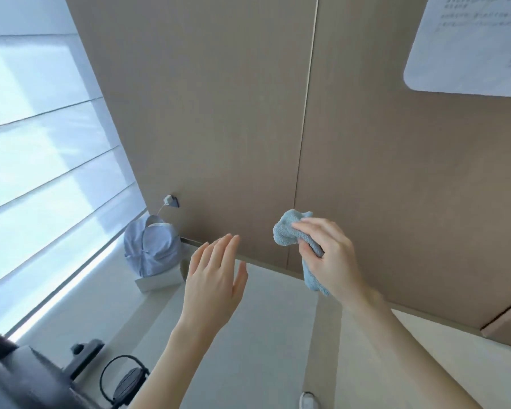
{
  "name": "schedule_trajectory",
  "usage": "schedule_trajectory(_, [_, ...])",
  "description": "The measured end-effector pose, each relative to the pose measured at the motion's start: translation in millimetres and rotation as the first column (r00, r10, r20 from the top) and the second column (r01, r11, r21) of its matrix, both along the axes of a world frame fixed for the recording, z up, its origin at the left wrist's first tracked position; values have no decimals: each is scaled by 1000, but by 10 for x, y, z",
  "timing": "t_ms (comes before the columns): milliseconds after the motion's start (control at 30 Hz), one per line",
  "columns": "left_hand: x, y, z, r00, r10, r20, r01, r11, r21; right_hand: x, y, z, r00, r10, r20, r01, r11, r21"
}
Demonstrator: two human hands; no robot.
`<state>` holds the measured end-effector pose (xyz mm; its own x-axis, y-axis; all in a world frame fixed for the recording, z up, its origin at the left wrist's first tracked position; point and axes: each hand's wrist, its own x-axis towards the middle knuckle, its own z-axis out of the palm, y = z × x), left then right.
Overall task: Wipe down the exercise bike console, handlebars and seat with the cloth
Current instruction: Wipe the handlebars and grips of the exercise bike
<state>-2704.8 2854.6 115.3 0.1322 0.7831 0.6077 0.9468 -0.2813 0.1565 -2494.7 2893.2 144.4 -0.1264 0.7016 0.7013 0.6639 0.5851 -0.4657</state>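
The right hand (pixel 328 255) grips a light blue terry cloth (pixel 295 234), bunched in the fingers, with one end puffing out above the fingertips and the other end hanging down past the wrist; it is held in the air in front of a tan panelled wall (pixel 219 113), touching nothing else; the left hand (pixel 216 278) is spread wide and empty, fingers extended and slightly apart, palm turned away from the camera, just to the left of the cloth and apart from it; the dark grey exercise bike (pixel 27 376) shows only in part at the lower left corner, blurred, with a black pedal and strap loop (pixel 126 382) beside the left forearm; both hands are well apart from the bike; a pale blue fabric bag (pixel 151 249) sits on a white box (pixel 160 280) by the wall's base, next to a bright window with white blinds (pixel 42 157); a white sheet with writing (pixel 472 42) is fixed on the wall at the upper right; a white shoe tip (pixel 307 399) shows on the pale floor (pixel 263 335)
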Motion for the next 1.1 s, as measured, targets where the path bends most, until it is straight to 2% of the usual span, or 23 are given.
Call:
schedule_trajectory(233, [-229, 997, -74, 936, 351, -6, -351, 935, 44, -442, 1616, -23, 945, 324, 52, -327, 943, 64])
schedule_trajectory(367, [-390, 1405, -40, 850, 525, -43, -522, 851, 53, -828, 2416, -5, 842, 505, 191, -535, 825, 180])
schedule_trajectory(533, [-671, 1629, -47, 704, 708, -65, -709, 705, -4, -1475, 3045, -12, 725, 638, 259, -687, 694, 214])
schedule_trajectory(700, [-1147, 1851, -103, 570, 820, -53, -822, 569, -29, -2250, 3451, -92, 625, 727, 284, -781, 585, 218])
schedule_trajectory(933, [-2160, 2403, -280, 451, 888, -84, -888, 456, 53, -3477, 4039, -319, 566, 749, 344, -824, 496, 274])
schedule_trajectory(1100, [-3035, 2827, -220, 374, 922, -102, -924, 380, 49, -4528, 4452, -349, 502, 807, 312, -862, 436, 260])
